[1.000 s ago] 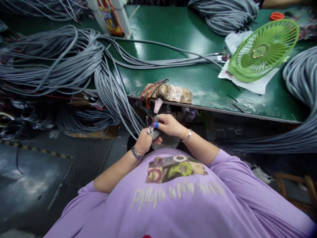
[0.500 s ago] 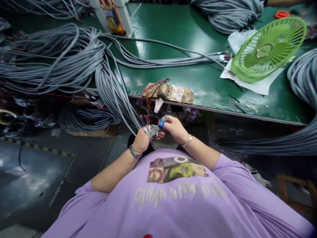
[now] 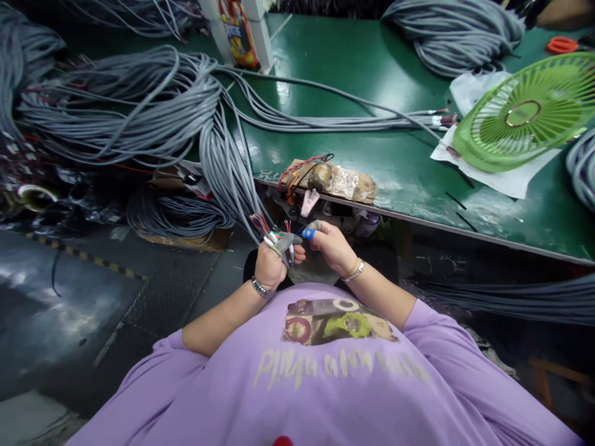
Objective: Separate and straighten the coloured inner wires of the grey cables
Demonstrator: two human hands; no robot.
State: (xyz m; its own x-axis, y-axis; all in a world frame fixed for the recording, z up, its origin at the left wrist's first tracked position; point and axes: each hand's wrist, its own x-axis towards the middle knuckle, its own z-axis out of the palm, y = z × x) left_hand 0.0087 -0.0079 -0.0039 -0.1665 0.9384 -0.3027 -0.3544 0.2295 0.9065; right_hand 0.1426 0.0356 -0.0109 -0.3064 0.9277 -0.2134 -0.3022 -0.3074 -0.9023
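Red and white wire ends: one bunch.
Gripped in my left hand, standing toward eleven o'clock; my right hand, three o'clock from it, apparently pinches a dark wire.

The view's right edge clips the fan and, just below it, a grey coil. Left of the fan, wires in the left hand are too fine to count; the right hand hides some ends.
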